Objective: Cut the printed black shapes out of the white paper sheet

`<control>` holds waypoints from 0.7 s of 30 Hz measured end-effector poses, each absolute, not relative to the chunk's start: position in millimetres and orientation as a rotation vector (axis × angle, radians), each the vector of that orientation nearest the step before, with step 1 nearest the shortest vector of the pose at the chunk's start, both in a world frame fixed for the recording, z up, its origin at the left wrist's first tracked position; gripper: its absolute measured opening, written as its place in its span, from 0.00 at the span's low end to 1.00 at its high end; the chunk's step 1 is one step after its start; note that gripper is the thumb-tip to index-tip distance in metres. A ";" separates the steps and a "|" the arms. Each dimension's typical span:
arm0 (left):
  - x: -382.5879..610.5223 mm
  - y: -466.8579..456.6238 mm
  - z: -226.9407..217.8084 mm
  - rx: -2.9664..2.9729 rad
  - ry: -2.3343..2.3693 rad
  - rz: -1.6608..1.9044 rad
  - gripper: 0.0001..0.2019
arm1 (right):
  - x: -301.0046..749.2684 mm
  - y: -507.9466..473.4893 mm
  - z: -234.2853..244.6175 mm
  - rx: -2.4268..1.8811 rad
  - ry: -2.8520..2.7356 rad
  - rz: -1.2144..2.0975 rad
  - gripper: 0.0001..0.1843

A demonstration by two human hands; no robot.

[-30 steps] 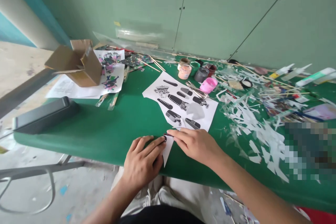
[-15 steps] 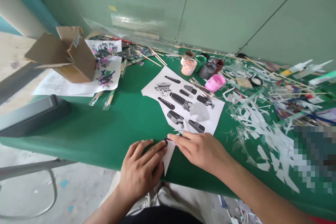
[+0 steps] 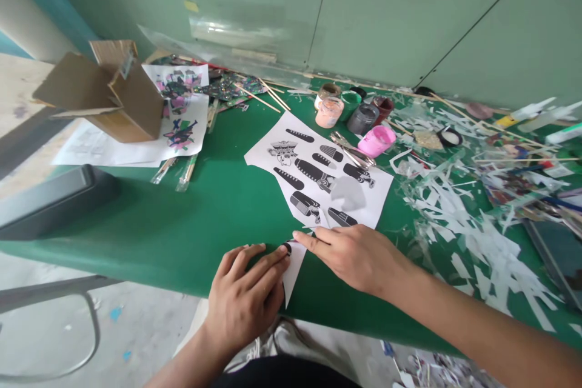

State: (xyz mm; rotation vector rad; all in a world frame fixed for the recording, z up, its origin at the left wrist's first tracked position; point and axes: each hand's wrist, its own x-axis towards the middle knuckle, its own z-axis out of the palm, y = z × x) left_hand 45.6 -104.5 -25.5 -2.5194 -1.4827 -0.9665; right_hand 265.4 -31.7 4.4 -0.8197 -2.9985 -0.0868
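Right hand (image 3: 354, 254) had slid a bit, its grip too hidden to tell, and the left hand (image 3: 248, 285), spread out, needed to keep the paper (image 3: 294, 265) under it still.

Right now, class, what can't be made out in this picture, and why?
Head view: part of the small, pointed white paper, under the left hand.
Head view: whether the right hand holds anything; its fingers hide that.
Head view: the inside bottom of the open brown cardboard box, behind its walls.
Head view: the rest of the dark, flat rectangular object, cut off by the right edge.
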 end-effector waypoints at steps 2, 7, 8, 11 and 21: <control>45.7 -104.4 -25.1 -2.517 -1.484 -0.969 0.11 | 265.0 -38.5 4.4 -0.860 -2.981 -0.120 0.31; 45.5 -104.1 -25.5 -2.516 -1.472 -0.969 0.11 | 262.8 -55.7 4.0 -1.026 -2.916 -0.146 0.30; 45.5 -104.0 -25.5 -2.517 -1.474 -0.971 0.11 | 262.7 -58.5 3.6 -1.049 -2.906 -0.147 0.30; 45.7 -103.9 -25.4 -2.513 -1.482 -0.977 0.12 | 262.5 -67.4 1.5 -1.134 -2.878 -0.164 0.30; 46.1 -103.5 -25.4 -2.490 -1.440 -0.948 0.12 | 279.3 -105.5 -3.2 -1.409 -2.655 -0.148 0.21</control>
